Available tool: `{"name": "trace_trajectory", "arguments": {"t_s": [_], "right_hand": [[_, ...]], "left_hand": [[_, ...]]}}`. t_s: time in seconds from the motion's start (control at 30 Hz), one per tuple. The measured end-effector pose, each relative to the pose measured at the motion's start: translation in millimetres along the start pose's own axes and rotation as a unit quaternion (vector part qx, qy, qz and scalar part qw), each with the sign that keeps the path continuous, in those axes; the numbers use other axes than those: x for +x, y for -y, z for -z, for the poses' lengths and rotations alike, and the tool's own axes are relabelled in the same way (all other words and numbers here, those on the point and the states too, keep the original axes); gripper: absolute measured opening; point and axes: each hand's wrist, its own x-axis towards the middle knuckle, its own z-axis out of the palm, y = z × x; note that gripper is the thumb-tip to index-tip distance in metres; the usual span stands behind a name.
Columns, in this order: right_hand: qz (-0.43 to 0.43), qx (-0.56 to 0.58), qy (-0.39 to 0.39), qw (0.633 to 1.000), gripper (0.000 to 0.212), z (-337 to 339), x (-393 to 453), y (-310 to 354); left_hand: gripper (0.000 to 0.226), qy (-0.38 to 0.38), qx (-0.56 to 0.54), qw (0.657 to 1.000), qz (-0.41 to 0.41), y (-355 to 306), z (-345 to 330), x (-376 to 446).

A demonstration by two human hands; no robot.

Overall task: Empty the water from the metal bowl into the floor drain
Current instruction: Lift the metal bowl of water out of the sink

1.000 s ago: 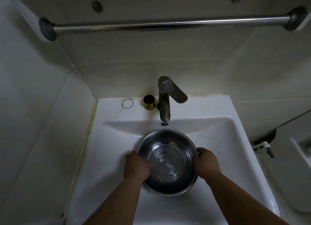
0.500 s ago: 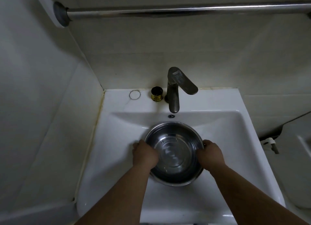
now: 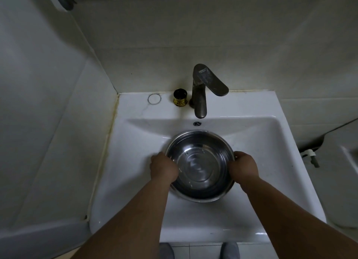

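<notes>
A round metal bowl with water in it sits in the basin of the white sink, below the tap. My left hand grips its left rim and my right hand grips its right rim, fingers curled over the edge. No floor drain is in view.
A grey tap stands at the back of the sink, with a small gold and black cap to its left. Tiled walls close in behind and on the left. A white toilet is at the right. My shoes show below the sink's front edge.
The view has tilted down and pulled back, so the sink's front edge and my shoes now show. Both hands keep hold of the bowl's rim in the basin.
</notes>
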Motion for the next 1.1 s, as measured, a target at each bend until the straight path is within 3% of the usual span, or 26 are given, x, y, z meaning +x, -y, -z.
{"name": "trace_trajectory", "arguments": {"t_s": [0.13, 0.23, 0.3, 0.47, 0.63, 0.77, 1.1], "right_hand": [[0.009, 0.009, 0.002, 1.000, 0.028, 2, 1, -3], [-0.003, 0.042, 0.011, 0.999, 0.028, 6, 2, -4], [-0.013, 0.053, 0.025, 0.998, 0.030, 10, 4, -4], [-0.028, 0.080, 0.032, 0.996, 0.034, 14, 5, -7], [-0.030, 0.102, 0.033, 0.994, 0.034, 16, 3, -7], [-0.030, 0.093, 0.038, 0.994, 0.035, 16, -2, -8], [-0.020, 0.080, 0.037, 0.996, 0.034, 21, -19, -3]], "left_hand": [[0.036, -0.011, -0.034, 0.999, -0.011, 9, 1, 6], [0.038, -0.004, -0.116, 0.993, 0.015, 13, 2, 12], [0.026, 0.002, -0.178, 0.984, 0.030, 18, 3, 17], [0.043, -0.002, -0.257, 0.964, 0.074, 27, 5, 21], [0.044, -0.006, -0.264, 0.962, 0.069, 33, 6, 19], [0.027, 0.000, -0.270, 0.961, 0.062, 37, 7, 16], [0.024, 0.013, -0.275, 0.960, 0.048, 40, 18, 1]]}}
